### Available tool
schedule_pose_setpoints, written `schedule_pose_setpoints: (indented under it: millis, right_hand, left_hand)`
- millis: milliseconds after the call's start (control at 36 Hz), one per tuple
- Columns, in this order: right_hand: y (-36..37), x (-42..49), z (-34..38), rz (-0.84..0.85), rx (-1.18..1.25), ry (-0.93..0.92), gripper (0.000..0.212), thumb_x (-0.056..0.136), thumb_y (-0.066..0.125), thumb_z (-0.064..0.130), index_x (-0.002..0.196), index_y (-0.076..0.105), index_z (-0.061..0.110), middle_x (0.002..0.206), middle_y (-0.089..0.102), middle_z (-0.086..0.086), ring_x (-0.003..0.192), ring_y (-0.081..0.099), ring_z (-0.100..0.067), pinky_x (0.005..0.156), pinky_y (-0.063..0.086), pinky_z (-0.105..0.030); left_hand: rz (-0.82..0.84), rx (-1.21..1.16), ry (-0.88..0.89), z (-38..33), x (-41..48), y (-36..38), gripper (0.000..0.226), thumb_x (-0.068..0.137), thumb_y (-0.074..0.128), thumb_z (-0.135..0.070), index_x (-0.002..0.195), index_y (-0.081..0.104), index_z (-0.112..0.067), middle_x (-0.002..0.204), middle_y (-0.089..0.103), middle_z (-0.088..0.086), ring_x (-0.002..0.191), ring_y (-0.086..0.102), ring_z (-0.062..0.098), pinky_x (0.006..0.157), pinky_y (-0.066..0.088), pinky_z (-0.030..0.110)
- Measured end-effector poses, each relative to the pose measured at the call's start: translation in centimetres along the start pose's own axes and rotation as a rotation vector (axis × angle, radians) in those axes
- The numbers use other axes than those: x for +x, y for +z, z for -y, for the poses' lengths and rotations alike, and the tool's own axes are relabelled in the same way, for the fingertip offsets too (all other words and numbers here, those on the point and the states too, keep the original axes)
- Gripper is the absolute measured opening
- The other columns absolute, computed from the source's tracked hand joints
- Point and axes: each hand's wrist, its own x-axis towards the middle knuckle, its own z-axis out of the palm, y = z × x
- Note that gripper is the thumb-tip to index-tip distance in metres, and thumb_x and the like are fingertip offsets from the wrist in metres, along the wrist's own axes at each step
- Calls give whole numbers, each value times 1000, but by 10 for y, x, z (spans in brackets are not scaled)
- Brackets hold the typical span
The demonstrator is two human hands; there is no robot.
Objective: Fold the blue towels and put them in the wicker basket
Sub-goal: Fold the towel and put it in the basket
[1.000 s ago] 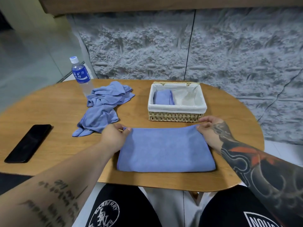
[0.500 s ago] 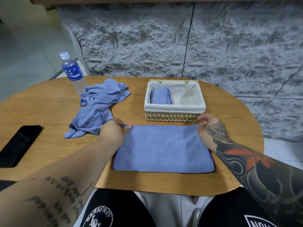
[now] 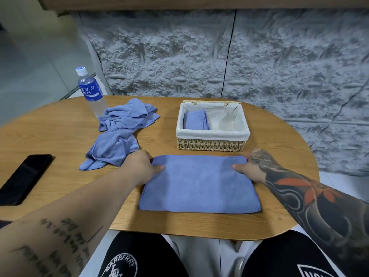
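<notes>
A rectangular wicker basket with a white cloth liner (image 3: 212, 134) stands on the oval wooden table (image 3: 60, 134), and everything else is placed from it. Inside the basket, against its left wall, lies a small folded blue towel (image 3: 195, 122); the right part of the liner is bare.

Just in front of the basket, on the side towards the person, a flat blue towel folded to a wide rectangle (image 3: 199, 188) lies on the table, its far edge close to the basket's woven front wall but apart from it. The left hand (image 3: 139, 168) holds the towel's far left corner, its thumb lying on top of the cloth and the other fingers curled at the edge, clamped on the towel. The right hand (image 3: 252, 166) holds the far right corner in the same way, thumb on the cloth, fingers closed over the edge.

To the left of the basket lies a crumpled heap of blue towels (image 3: 119, 132). Beyond that heap, further left of the basket, stands a clear plastic water bottle with a blue label (image 3: 90, 92). Far to the left of the basket a black phone (image 3: 25, 178) lies flat near the table's edge.
</notes>
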Motion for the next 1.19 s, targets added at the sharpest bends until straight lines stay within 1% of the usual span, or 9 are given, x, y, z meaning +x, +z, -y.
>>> schedule_pose_setpoints:
  millis: [167,333,472,556,639,778,972,1111,1194]
  right_hand:
    - [-9,-14,18,-28,210,34,31,71,81,29,75,71,0,76,75,-21,61,62,-24,56,46,-34]
    - [-4,-30,16,-134,378,-30,20,86,75,28,100,61,22,86,77,-18,78,75,-38,59,55,-40]
    - [0,-41,9,-111,464,-95,65,80,83,24,129,43,40,97,76,-14,80,76,-35,70,63,-48]
    - [-2,-48,6,-103,468,-172,60,83,74,9,116,48,50,93,74,-17,63,69,-33,54,52,-38]
    - [-2,-51,4,-131,473,-243,39,85,60,-5,97,63,32,91,71,-13,64,57,-21,52,43,-26]
    - [2,-51,12,-186,542,-297,42,92,54,-10,87,65,30,90,69,12,69,58,3,58,43,-11]
    - [1,-59,10,-68,584,-263,70,88,64,-3,121,57,58,103,76,2,82,76,-25,63,61,-37]
    - [2,-65,4,-50,433,-244,36,83,64,-9,75,73,25,66,68,16,42,44,-3,45,35,-19]
    - [1,-65,5,-56,420,-160,29,88,69,5,74,79,28,58,62,11,49,48,-11,51,39,-25]
  left_hand:
    - [-50,-346,-7,-1,1,7,37,86,72,-36,67,46,-19,55,47,-4,54,47,19,54,34,28]
    - [-157,-591,2,1,-15,13,56,93,71,-22,138,38,-27,65,58,-3,57,57,16,47,40,26]
    - [-97,-743,87,10,-25,15,35,95,64,-6,111,55,-37,83,63,8,64,54,28,56,46,34]
    - [-75,-675,104,14,-28,19,28,98,64,-9,83,74,-30,60,58,-8,50,42,12,47,35,20]
    - [-26,-669,80,14,-30,17,20,98,66,-17,93,79,-30,46,50,-13,40,34,6,43,31,17]
    - [39,-435,192,10,-39,9,52,83,84,-28,131,66,-38,125,60,-13,106,62,8,82,49,19]
    - [162,-310,260,14,-48,1,95,77,89,-29,157,38,-35,152,34,-13,132,36,3,101,31,17]
    - [279,-291,241,18,-52,-6,108,76,88,-26,161,24,-44,168,12,-16,149,28,10,102,37,20]
    - [342,-278,224,18,-55,-13,109,78,85,-24,161,17,-48,169,9,-18,149,28,11,101,39,22]
